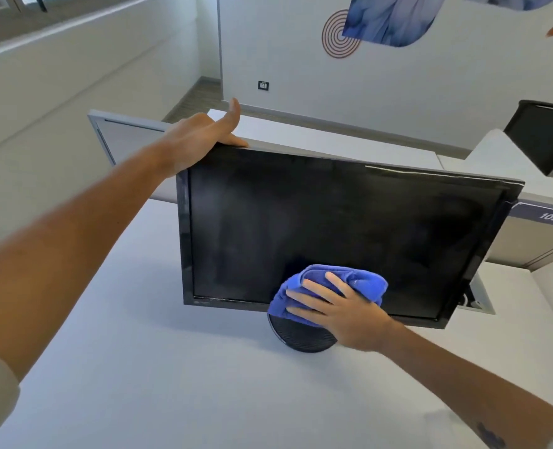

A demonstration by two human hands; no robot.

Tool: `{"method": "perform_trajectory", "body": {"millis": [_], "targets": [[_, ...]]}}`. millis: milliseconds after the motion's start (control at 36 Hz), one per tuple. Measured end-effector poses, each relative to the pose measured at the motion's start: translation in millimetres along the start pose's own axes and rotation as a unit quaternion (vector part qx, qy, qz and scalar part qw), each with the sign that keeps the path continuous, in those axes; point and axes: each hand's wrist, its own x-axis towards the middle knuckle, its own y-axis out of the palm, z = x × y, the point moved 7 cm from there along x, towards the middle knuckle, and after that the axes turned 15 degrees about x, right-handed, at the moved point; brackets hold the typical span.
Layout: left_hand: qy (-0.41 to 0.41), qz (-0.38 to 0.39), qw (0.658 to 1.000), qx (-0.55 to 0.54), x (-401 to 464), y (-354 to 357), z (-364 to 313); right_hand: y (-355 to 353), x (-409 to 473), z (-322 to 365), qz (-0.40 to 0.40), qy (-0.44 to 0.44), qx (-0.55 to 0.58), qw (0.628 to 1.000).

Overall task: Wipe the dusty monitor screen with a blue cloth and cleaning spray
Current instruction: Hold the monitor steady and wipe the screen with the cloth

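Observation:
A black monitor [333,228] with a dark, streaky, dusty screen stands on a round black base [304,338] on a white desk. My left hand [200,137] grips the monitor's top left corner, thumb raised. My right hand [336,309] presses a bunched blue cloth [343,280] against the lower middle of the screen, over the bottom bezel. No cleaning spray is in view.
The white desk [171,367] stretches toward me in front of the monitor. A grey partition panel [123,140] stands behind the monitor at left. A black chair [544,134] is at the far right, beside a divider marked 109 [550,217].

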Motion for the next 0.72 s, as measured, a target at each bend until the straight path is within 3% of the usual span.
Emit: {"method": "perform_trajectory", "body": {"millis": [111, 222, 306, 389, 556, 639, 722], "targets": [[0.004, -0.008, 1.000, -0.001, -2, -1, -2, -39, 9, -26, -0.037, -0.012, -0.020, 0.999], [0.020, -0.007, 1.000, -0.015, -5, -2, -9, -112, 12, -89, -0.180, 0.131, -0.047, 0.974], [0.037, -0.007, 0.999, -0.022, -6, -1, -13, -129, 4, -110, -0.220, 0.175, -0.047, 0.958], [0.039, -0.004, 0.999, -0.023, -3, 1, -12, -96, -5, -88, -0.197, 0.161, -0.040, 0.966], [0.036, -0.008, 0.999, -0.009, 2, 3, -6, 1, -50, -25, 0.002, 0.013, -0.033, 0.999], [0.034, -0.007, 0.999, -0.011, 0, 1, -8, -16, -53, -36, 0.001, -0.012, -0.035, 0.999], [0.034, -0.012, 0.999, -0.018, 0, 0, -7, -69, -46, -81, -0.063, 0.036, -0.056, 0.996]]}}
